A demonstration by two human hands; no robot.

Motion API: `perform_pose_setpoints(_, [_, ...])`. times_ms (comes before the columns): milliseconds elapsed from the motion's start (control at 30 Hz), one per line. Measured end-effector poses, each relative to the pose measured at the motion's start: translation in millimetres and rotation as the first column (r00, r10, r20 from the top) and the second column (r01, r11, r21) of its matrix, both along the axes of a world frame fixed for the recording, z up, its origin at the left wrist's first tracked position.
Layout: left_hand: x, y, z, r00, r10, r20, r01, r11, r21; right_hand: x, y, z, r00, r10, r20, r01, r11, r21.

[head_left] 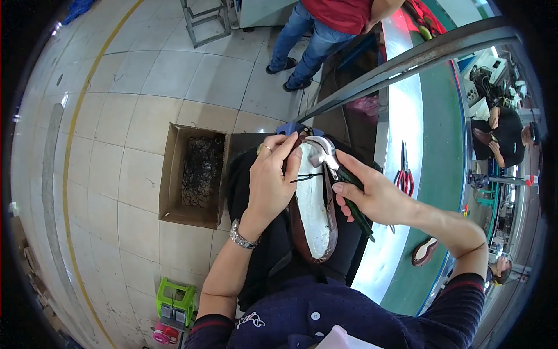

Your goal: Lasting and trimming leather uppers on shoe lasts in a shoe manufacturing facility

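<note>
A brown leather shoe (314, 232) lies sole-up across my lap, its white underside facing me and its dark edges folded over. My left hand (268, 180), with a watch on the wrist, grips the shoe's far end, thumb and fingers pressed at the rim. In my right hand (375, 192) are pincers (356, 203) with dark green handles. Their curved metal head rests over the far end of the sole, close to my left fingertips; the jaw tips are hard to make out. A thin dark strip (307, 177) crosses the white underside.
To the left stands a cardboard box (167, 186) with tangled dark scraps. A metal ledge (398, 232) borders the green conveyor (437, 145) on my right, carrying red-handled pliers (405, 181) and another shoe (425, 252). A metal bar (407, 64) slants overhead. A person in red (337, 9) stands ahead.
</note>
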State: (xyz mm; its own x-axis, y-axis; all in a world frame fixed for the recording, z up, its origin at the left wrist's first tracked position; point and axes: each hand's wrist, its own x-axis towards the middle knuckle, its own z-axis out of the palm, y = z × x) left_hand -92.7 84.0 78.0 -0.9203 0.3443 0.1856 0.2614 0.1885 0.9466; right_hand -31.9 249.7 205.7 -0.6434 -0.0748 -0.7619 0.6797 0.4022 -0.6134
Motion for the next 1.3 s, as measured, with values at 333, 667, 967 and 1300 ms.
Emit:
perform_pose_setpoints(333, [-3, -14, 6, 0.994, -0.107, 0.001, 0.106, 0.991, 0.085, 29, 0, -23, 0.923, 0.229, -0.309, -0.141, 0.949, 0.283])
perform_pose_setpoints(667, [-5, -18, -2, 0.943, -0.175, -0.283, 0.159, 0.984, -0.076, 17, 10, -2, 0.862, 0.452, -0.228, -0.302, 0.821, 0.485])
perform_pose_setpoints(967, [-4, -17, 3, 0.910, -0.187, -0.370, 0.122, 0.974, -0.193, 1, 0, -7, 0.642, 0.539, -0.545, -0.064, 0.746, 0.662])
perform_pose_setpoints(1300, [-6, -15, 1, 0.910, -0.186, -0.369, 0.131, 0.977, -0.170, -2, 6, -33, 0.434, 0.677, -0.594, -0.006, 0.662, 0.750])
